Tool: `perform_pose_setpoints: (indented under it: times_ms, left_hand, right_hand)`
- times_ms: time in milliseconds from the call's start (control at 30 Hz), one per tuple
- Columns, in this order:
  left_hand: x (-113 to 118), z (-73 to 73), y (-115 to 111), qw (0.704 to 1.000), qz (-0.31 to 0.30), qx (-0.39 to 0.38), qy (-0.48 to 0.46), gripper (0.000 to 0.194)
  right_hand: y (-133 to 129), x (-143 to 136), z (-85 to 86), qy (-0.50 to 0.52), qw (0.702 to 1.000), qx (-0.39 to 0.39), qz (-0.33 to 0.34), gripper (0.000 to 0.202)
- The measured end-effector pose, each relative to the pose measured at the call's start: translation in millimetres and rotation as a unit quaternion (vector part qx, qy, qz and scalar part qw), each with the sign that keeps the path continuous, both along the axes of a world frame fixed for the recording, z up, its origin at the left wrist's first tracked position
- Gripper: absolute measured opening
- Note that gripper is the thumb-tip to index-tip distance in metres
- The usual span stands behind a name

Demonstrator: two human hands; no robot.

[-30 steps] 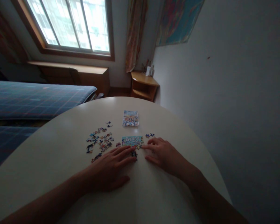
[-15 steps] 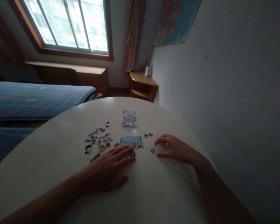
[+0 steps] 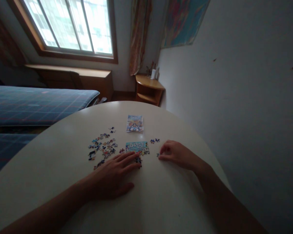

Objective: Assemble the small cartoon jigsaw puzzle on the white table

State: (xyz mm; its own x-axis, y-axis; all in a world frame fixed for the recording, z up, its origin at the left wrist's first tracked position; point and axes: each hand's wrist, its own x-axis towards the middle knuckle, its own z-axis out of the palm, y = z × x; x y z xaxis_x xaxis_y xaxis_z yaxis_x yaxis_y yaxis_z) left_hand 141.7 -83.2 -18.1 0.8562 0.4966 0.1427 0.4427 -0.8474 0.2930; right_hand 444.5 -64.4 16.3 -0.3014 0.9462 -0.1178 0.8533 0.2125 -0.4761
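**Head camera facing down across a round table [image 3: 156, 201]**

One camera is looking forward and down from the person's head. It is viewing the left hand [image 3: 119, 169] and right hand [image 3: 177, 154] from above and behind, fairly near, while facing beyond them toward the window [image 3: 70, 26].

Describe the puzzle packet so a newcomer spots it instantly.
Find the round white table. On it, beyond the partly joined puzzle, lies a small upright-rectangular packet with a colorful cartoon print. Unlike the loose pieces, it is one whole rectangle, farthest from the hands.
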Motion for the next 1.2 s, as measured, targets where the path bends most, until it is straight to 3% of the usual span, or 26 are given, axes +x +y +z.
perform_pose_setpoints:
  times_ms: [267, 433, 567, 667, 733, 833, 900, 1067, 1200]
  left_hand:
    - [0, 1.0, -1, 1.000, 0.004, 0.005, 0.018, 0.060]
    - [-1, -0.6, 0, 1.000, -0.005, 0.012, -0.001, 0.061]
    - [0, 0.1, -2, 1.000, -0.006, 0.015, -0.007, 0.059]
    - [-2, 4.2, -1, 0.999, -0.002, 0.034, -0.016, 0.055]
    - [-8, 8.3, 5, 0.997, 0.022, 0.061, -0.029, 0.044]
    - [-25, 13.9, 20, 0.986, 0.110, 0.112, -0.045, 0.022]
    - [-38, 16.5, 31, 0.976, 0.172, 0.129, -0.041, 0.021]
    - [-60, 21.2, 47, 0.960, 0.264, 0.083, -0.031, 0.024]
    - [-68, 24.8, 50, 0.954, 0.300, 0.026, -0.005, 0.025]
  right_hand:
    - [-1, -3, 1.3, -0.041, 0.998, 0.030, -0.028, 0.023]
    - [7, 1, -12.3, -0.012, 0.991, 0.110, -0.071, 0.018]
    - [15, 0, -23.4, -0.011, 0.988, 0.143, -0.055, 0.027]
    - [13, 0, -19.8, -0.010, 0.990, 0.133, -0.052, 0.027]
    - [9, 1, -12.7, 0.001, 0.992, 0.107, -0.067, 0.020]
    - [1, 2, -2.2, -0.004, 0.995, 0.079, -0.063, 0.017]
    - [-3, 2, 1.8, -0.009, 0.997, 0.063, -0.051, 0.022]
    - [-6, -3, 3.2, -0.029, 0.998, 0.018, -0.046, 0.024]
    - [-5, -6, 1.9, -0.040, 0.998, -0.004, -0.051, 0.020]
